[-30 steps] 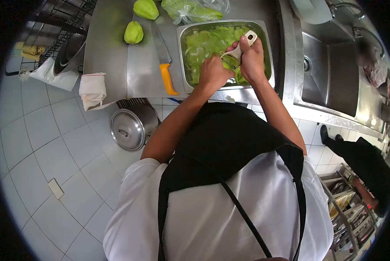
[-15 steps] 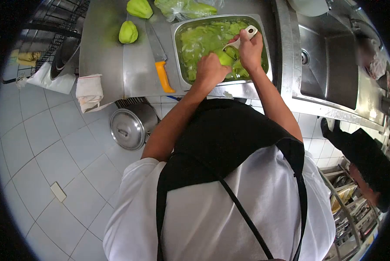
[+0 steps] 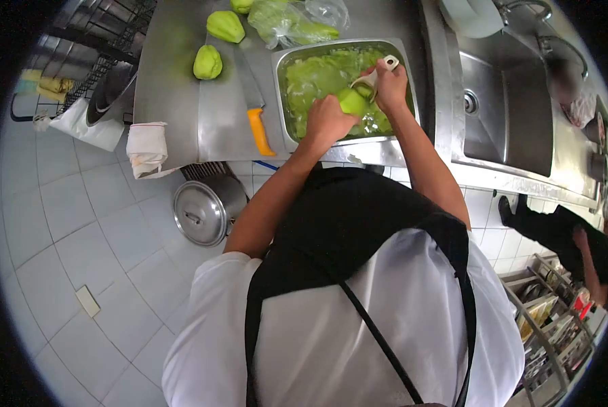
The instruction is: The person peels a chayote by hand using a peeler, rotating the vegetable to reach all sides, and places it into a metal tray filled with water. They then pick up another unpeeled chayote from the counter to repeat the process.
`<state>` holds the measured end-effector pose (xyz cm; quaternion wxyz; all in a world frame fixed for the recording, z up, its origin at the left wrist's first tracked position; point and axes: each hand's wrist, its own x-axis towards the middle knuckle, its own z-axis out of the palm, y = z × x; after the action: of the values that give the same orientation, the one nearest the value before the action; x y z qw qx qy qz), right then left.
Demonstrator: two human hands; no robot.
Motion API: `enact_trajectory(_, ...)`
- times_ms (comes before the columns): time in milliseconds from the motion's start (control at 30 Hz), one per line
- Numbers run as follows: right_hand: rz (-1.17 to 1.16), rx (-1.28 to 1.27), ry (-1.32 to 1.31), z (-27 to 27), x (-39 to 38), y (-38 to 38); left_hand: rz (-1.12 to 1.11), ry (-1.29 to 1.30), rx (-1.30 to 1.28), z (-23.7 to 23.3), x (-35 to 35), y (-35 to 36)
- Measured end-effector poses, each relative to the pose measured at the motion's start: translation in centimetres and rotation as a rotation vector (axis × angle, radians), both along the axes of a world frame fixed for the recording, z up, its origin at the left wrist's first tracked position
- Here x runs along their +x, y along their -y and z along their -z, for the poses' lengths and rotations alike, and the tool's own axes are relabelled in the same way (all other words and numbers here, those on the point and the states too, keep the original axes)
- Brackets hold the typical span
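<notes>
My left hand (image 3: 329, 121) is closed round a pale green chayote (image 3: 352, 102) above the water in a steel pan (image 3: 281, 102). Gripped in my right hand (image 3: 391, 88) is a white-handled peeler (image 3: 389, 62), its head against or very near the chayote's upper side. Green pieces (image 3: 305, 80) lie under the water around both hands; their exact shape is blurred. Left of the pan lies a knife (image 3: 258, 129) with an orange handle, its blade pointing away from me. Two whole chayotes, a nearer one (image 3: 207, 62) and a farther one (image 3: 226, 26), sit beyond it.
A plastic bag (image 3: 283, 24) with green produce lies behind the pan. To the right is a steel sink (image 3: 483, 129). A folded cloth (image 3: 146, 146) rests at the counter's left corner, and a lidded pot (image 3: 200, 212) stands below. Another person (image 3: 561, 234) is at far right.
The chayote has come up higher, showing more of itself, with the peeler still at it. My view has shifted slightly, and the person at far right has moved their arm.
</notes>
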<state>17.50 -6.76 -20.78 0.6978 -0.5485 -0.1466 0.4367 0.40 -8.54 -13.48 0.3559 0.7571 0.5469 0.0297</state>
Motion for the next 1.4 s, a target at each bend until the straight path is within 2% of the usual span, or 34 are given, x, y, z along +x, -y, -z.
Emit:
enact_trajectory(100,-0.033,0.073,0.303,1.1,0.3,-1.5,-0.039,0.051,-0.031,0.9,-0.2,-0.3)
enact_trajectory(200,-0.114,0.029,0.23,-0.5,-0.3,-1.2,-0.041,0.038,-0.024,0.1,-0.9,-0.6)
enact_trajectory(233,-0.093,0.046,0.085,-0.5,-0.5,-1.1,-0.076,0.117,-0.073,-1.1,-1.0,-0.3)
enact_trajectory(333,-0.078,0.032,0.038,-0.9,-0.6,-0.4,-0.071,0.09,-0.05,-1.4,-0.9,0.0)
enact_trajectory(433,-0.084,-0.012,0.064,-0.3,-0.8,0.0,0.075,-0.118,0.03,-1.1,-0.5,0.3)
enact_trajectory(533,0.012,-0.2,0.354,1.0,-1.9,0.6,0.047,-0.143,-0.048,-0.7,0.1,1.1)
enact_trajectory(633,0.177,-0.383,0.799,0.8,-2.9,0.9,-0.014,-0.12,0.078,1.4,0.1,2.0)
enact_trajectory(733,0.079,-0.204,0.645,-2.1,-2.9,1.7,0.023,-0.12,-0.001,1.9,0.2,0.9)
enact_trajectory(933,-0.064,-0.101,0.689,0.8,-1.0,0.6,0.098,-0.086,-0.04,1.9,0.6,-0.3)
enact_trajectory(1067,-0.015,-0.253,0.697,3.0,-1.2,0.2,0.094,-0.12,-0.086,2.8,0.7,-0.8)
enact_trajectory(1133,0.02,-0.288,0.792,2.3,-1.8,0.9,0.078,-0.143,-0.033,2.5,0.8,-0.3)
enact_trajectory(1333,-0.076,-0.376,0.73,-0.2,-1.8,1.1,0.104,-0.19,-0.085,1.3,1.0,-0.5)
enact_trajectory(1400,-0.048,-0.311,0.784,1.1,-1.3,0.0,0.085,-0.177,-0.109,1.8,0.8,-1.0)
